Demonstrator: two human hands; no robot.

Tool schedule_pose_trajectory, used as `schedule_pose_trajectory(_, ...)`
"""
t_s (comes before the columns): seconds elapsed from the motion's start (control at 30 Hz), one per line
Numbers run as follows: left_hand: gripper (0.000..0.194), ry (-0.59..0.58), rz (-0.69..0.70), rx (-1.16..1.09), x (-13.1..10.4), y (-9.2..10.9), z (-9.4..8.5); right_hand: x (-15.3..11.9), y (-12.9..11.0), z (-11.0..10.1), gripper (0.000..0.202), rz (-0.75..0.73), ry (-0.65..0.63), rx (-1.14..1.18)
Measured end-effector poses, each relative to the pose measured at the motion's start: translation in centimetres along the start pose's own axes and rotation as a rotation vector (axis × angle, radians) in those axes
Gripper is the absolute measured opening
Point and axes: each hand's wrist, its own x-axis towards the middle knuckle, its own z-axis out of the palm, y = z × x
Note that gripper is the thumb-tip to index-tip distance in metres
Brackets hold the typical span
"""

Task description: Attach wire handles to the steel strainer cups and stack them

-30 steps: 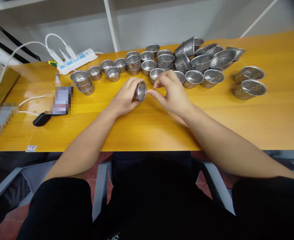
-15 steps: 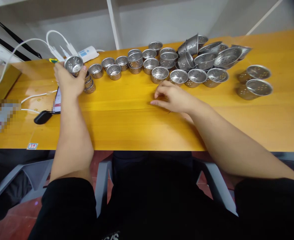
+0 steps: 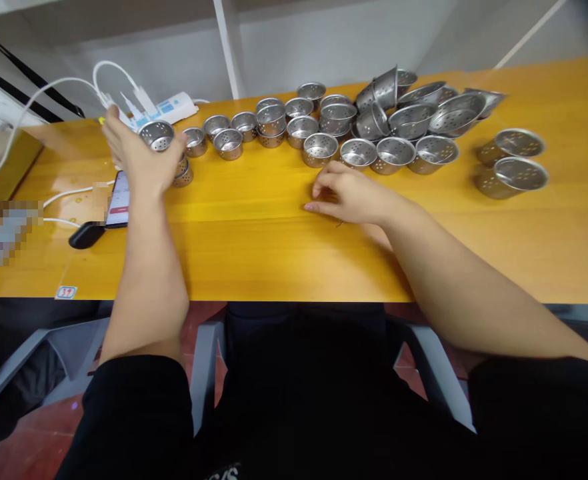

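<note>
My left hand [image 3: 141,153] has its fingers and thumb spread around a perforated metal cup [image 3: 157,135]; the fingers stand off its rim. That cup sits at the top of a stack, whose lower cups [image 3: 184,175] show partly behind my thumb. My right hand [image 3: 349,193] hovers or rests low over the table, loosely curled, thumb apart from the fingers, holding nothing. Just beyond it stand a small perforated cup [image 3: 320,150] and another cup [image 3: 358,153]. Which part of the right hand touches the table is hidden.
Several metal cups [image 3: 229,144] line the back of the wooden table [image 3: 254,253]. A tilted heap [image 3: 411,121] lies right of centre, and two larger cups [image 3: 513,177] stand far right. At left are a power strip [image 3: 177,108], a phone [image 3: 119,200] and a black mouse-like object [image 3: 87,235].
My left hand has let go of the cup, its fingers opening away to the left. The cup has shifted slightly right and down onto the stack. My right hand has barely moved.
</note>
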Motion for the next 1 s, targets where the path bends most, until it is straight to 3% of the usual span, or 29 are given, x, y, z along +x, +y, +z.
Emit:
schedule_pose_trajectory(0.03, 0.124, 0.107, 0.031, 0.032, -0.5, 2.2, 0.1, 0.0, 0.1, -0.1, 0.032, 0.001, -0.006, -0.017)
schedule_pose_trajectory(0.1, 0.091, 0.108, 0.15, 0.004, -1.8, 6.9, 0.8, -0.1, 0.3, -0.4, 0.03, 0.016, -0.018, -0.054)
schedule_pose_trajectory(0.17, 0.064, -0.071, 0.184, -0.048, -3.3, 10.8, 2.4, -0.1, 0.4, -0.6, 0.028, 0.044, -0.026, -0.095)
schedule_pose_trajectory(0.23, 0.066, -0.348, 0.121, -0.006, -4.5, 12.8, 4.6, -0.1, 0.7, -0.7, 0.028, 0.082, -0.03, -0.141)
schedule_pose_trajectory(0.3, 0.085, -0.495, 0.047, 0.055, -5.1, 12.6, 6.7, -0.2, 1.1, -0.8, 0.03, 0.124, -0.035, -0.188)
schedule_pose_trajectory(0.4, 0.098, -0.589, -0.035, 0.098, -5.2, 9.9, 9.2, -0.5, 1.8, -1.2, 0.033, 0.157, -0.042, -0.216)
schedule_pose_trajectory(0.57, 0.063, -0.422, 0.061, -0.093, -4.9, 6.0, 10.6, -1.3, 3.1, -3.1, 0.046, 0.112, -0.114, -0.135)
schedule_pose_trajectory(0.7, 0.058, -0.397, 0.066, -0.139, -5.0, 6.3, 10.4, -1.5, 2.9, -4.5, 0.054, 0.095, -0.165, -0.1)
schedule_pose_trajectory(0.8, 0.063, -0.427, 0.033, -0.124, -5.1, 7.0, 10.5, -1.2, 1.2, -5.0, 0.06, 0.144, -0.139, -0.174)
schedule_pose_trajectory(0.93, 0.065, -0.449, 0.004, -0.152, -5.3, 7.3, 10.8, -0.8, -1.2, -5.0, 0.043, 0.24, -0.034, -0.235)
schedule_pose_trajectory(1.0, 0.072, -0.441, -0.01, -0.169, -5.4, 7.8, 10.6, -0.7, -1.5, -4.8, 0.04, 0.29, -0.051, -0.234)
